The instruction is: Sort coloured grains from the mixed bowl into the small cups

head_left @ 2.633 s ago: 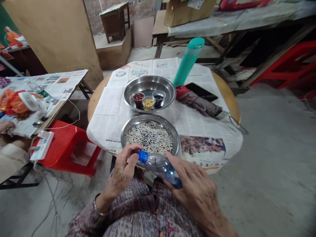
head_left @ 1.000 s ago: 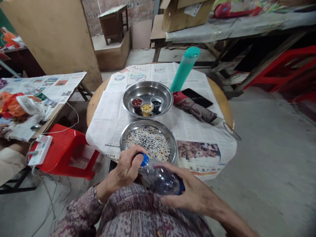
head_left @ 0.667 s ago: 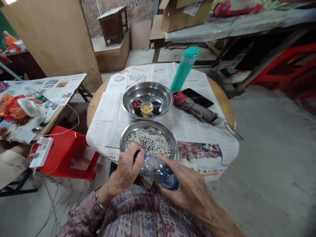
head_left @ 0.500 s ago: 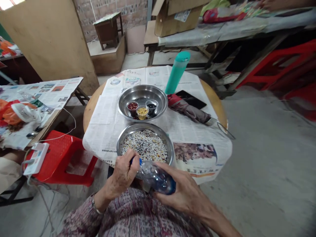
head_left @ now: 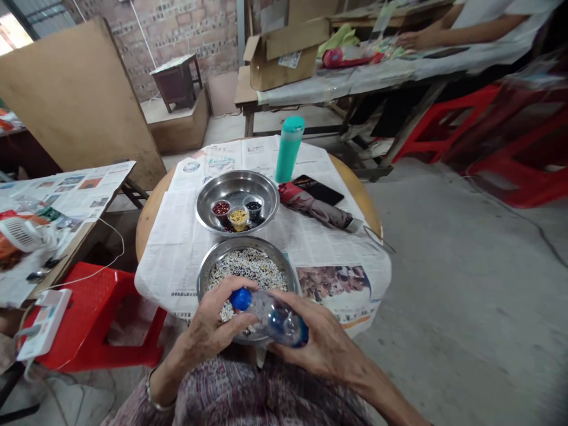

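My right hand is wrapped round a clear plastic bottle tilted on its side, its capped end to the left. Something dark blue shows through its wall. At that end is a blue cap. My left hand is beside the cap, thumb and forefinger parted on either side of it; I cannot tell whether they touch it. Below and beyond both hands is a steel basin of mixed white, black and yellow grains. My hands hide its near part.
A second steel basin holds small cups of red, yellow and black beans. Behind it are a teal bottle, a dark tablet and a folded umbrella. A red stool bears a power strip. Another person's hands are at the far table.
My left thumb and forefinger have gone from gripping the blue cap to standing apart around it, so the cap shows more. My right hand keeps the bottle. The view has shifted.
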The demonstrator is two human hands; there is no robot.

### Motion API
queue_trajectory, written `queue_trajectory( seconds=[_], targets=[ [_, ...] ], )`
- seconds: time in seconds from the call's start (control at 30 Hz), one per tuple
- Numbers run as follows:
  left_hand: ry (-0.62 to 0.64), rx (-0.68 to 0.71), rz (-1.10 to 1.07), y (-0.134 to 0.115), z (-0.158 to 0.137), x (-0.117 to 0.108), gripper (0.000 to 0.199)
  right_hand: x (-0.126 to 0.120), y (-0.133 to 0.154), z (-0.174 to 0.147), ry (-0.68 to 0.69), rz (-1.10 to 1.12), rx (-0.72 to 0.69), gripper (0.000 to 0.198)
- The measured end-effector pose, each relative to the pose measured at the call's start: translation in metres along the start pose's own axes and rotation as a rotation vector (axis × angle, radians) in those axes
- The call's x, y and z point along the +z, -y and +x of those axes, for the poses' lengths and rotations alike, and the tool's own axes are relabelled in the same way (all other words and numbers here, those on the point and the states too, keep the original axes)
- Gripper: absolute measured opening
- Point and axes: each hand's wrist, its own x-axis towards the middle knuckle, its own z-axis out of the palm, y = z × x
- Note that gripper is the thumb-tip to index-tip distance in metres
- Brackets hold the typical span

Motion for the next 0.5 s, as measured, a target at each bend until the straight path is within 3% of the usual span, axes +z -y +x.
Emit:
queue_trajectory(
  seconds=[0.1,0.23,0.33,0.43,0.5],
  targets=[
    [0.069,0.05,-0.021,-0.008,0.016,-0.009,0.032,-0.011,-0.007,0.008,-0.029,-0.042,-0.066,0.062],
    [-0.016,0.218,0.013,-0.02,0.042,-0.011,0.032,-0.024,-0.015,0.026,-0.132,-0.109,-0.159,0.072],
    [-0.184,0.27,0.065,-0.03,0.071,-0.016,0.033,-0.029,-0.034,0.035,-0.359,-0.213,-0.171,0.082],
    [-0.435,0.302,0.071,-0.034,0.119,-0.032,0.028,-0.023,-0.069,0.031,-0.64,-0.266,-0.022,0.061],
    [-0.587,0.369,0.113,-0.029,0.162,-0.048,0.027,-0.01,-0.096,0.019,-0.727,-0.328,0.129,0.049]
  ],
)
